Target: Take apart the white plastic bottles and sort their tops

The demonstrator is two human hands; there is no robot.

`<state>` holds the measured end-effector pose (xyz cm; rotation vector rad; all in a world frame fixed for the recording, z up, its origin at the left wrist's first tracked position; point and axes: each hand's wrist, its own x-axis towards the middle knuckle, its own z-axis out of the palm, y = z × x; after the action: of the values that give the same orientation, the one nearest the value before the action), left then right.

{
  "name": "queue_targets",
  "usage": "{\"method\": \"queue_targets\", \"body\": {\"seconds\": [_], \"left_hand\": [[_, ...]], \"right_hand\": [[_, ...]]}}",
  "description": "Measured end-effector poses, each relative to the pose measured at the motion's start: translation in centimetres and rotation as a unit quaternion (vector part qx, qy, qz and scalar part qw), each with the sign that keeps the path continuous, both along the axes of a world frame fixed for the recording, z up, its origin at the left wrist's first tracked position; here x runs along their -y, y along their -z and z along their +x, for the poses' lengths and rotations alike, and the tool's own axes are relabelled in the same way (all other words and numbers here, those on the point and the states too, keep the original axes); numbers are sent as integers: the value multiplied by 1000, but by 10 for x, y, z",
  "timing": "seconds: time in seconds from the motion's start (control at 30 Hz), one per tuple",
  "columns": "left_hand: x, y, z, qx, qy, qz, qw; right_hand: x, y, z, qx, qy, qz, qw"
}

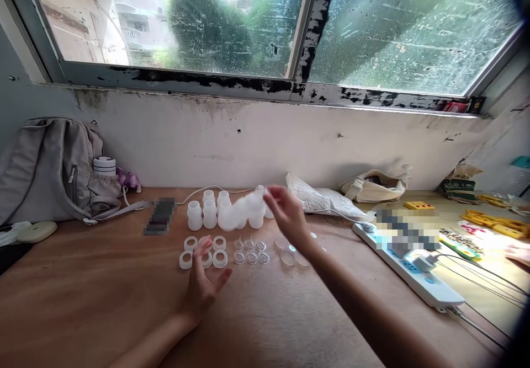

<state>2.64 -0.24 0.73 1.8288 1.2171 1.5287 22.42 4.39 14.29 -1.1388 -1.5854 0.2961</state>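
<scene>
My right hand is raised over the back of the table, thumb and fingers pinched on a whitish translucent piece. Motion blurs that piece, so its kind cannot be told. Behind and beside it stand several small white translucent bottles in rows. My left hand is open, fingers apart, over the white rings and partly covering them; I see nothing in it. To the right of those rings lie several thinner clear rings, then several thin clear discs near my right forearm.
A grey backpack and a pixelated dark slab are on the left. Along the wall lie a white plastic package and a beige pouch. A white power strip with cables runs along the right. A person's hand shows at the far right.
</scene>
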Motion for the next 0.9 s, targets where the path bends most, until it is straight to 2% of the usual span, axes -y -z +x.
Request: {"method": "queue_targets", "body": {"seconds": [0.1, 0.2, 0.3, 0.43, 0.6, 0.77, 0.9], "left_hand": [[5, -5, 3, 10, 59, -57, 997], [9, -9, 5, -31, 121, -154, 980], [12, -12, 8, -41, 179, -228, 956], [16, -12, 12, 2, 233, -302, 924], [14, -13, 15, 89, 276, -354, 889], [13, -16, 15, 97, 289, -362, 881], [15, -19, 16, 79, 273, -344, 895]], "right_hand": [[32, 49, -5, -116, -87, -132, 981], [46, 88, -1, -206, -99, -226, 947], [51, 108, 9, -158, -99, -280, 942], [56, 119, 13, -47, -79, -252, 963], [59, 125, 10, -85, -61, -272, 957], [59, 125, 11, -115, -48, -273, 954], [60, 125, 14, -4, 4, -193, 981]]}}
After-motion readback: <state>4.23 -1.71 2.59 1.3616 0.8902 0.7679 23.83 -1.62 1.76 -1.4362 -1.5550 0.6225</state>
